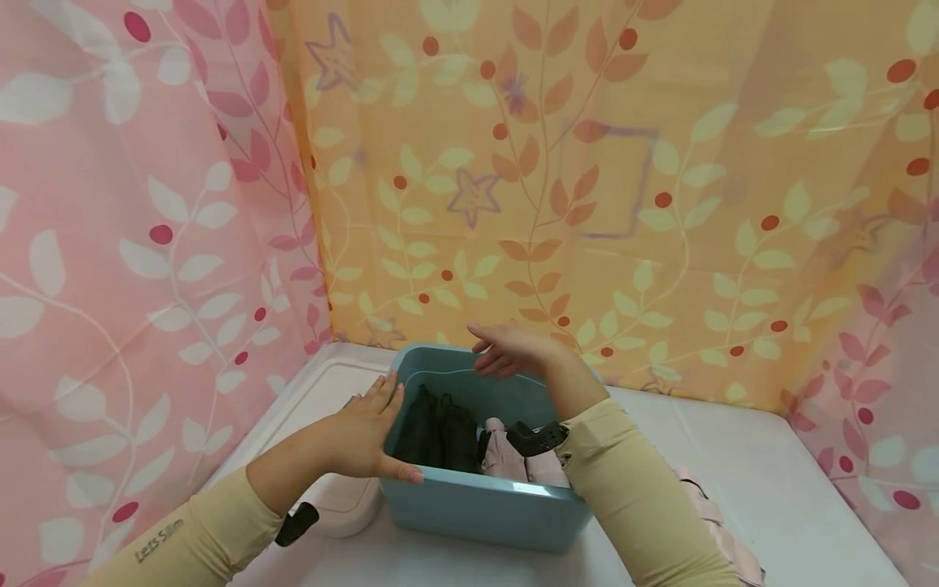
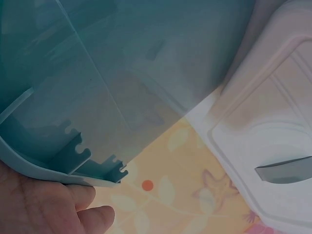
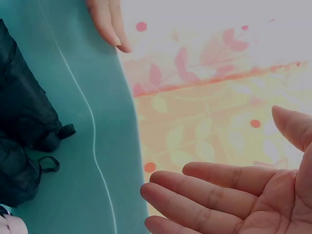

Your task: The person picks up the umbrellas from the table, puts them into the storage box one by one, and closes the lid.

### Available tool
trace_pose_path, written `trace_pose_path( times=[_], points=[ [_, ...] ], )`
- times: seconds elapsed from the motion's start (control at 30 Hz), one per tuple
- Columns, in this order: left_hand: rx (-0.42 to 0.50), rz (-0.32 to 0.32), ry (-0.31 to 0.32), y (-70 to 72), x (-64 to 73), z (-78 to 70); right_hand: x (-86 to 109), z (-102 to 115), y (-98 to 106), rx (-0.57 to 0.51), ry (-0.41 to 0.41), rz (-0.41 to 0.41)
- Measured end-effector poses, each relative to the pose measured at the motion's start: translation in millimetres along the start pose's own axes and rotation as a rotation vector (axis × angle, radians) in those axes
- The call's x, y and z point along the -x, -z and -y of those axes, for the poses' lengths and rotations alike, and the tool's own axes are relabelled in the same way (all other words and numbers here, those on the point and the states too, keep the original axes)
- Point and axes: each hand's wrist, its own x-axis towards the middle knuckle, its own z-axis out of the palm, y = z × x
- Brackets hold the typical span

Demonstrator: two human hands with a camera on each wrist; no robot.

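A blue-green plastic bin (image 1: 484, 509) stands on the white surface. My left hand (image 1: 367, 436) rests on its left rim, fingers spread along the edge and thumb on the front rim. In the left wrist view, the fingers (image 2: 95, 219) show beside the ribbed rim. My right hand (image 1: 517, 350) is raised over the bin's back rim with fingers extended, holding nothing; its palm shows in the right wrist view. Inside the bin lie two black fabric bundles (image 1: 458, 436) with small loops, like folded umbrellas, and pink folded bundles (image 1: 504, 456), partly hidden by the right wrist's camera.
A white lid-like panel (image 1: 341, 497) with a grey latch (image 2: 285, 170) lies left of the bin, partly under my left arm. A pink folded strip-like thing (image 1: 734, 554) lies at the right by my sleeve. Patterned pink and orange curtains (image 1: 469, 163) surround the surface.
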Motion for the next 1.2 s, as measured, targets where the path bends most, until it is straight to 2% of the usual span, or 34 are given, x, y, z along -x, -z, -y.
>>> trace_pose_path(
  times=[0.23,0.63,0.93,1.2],
  points=[
    [0.012,0.009,-0.004,4.7,2.7,-3.8,11.0,-4.1,11.8,-0.019,0.002,-0.042],
    [0.004,0.006,-0.002,3.0,2.1,-2.7,41.2,-13.2,35.4,-0.06,0.081,-0.067],
    [-0.011,0.014,0.01,0.2,0.4,-1.0,74.0,-30.2,57.5,-0.022,0.092,-0.082],
    [-0.017,-0.002,0.004,-2.5,-1.1,1.2,112.9,-52.0,80.6,0.005,0.103,-0.138]
  ],
)
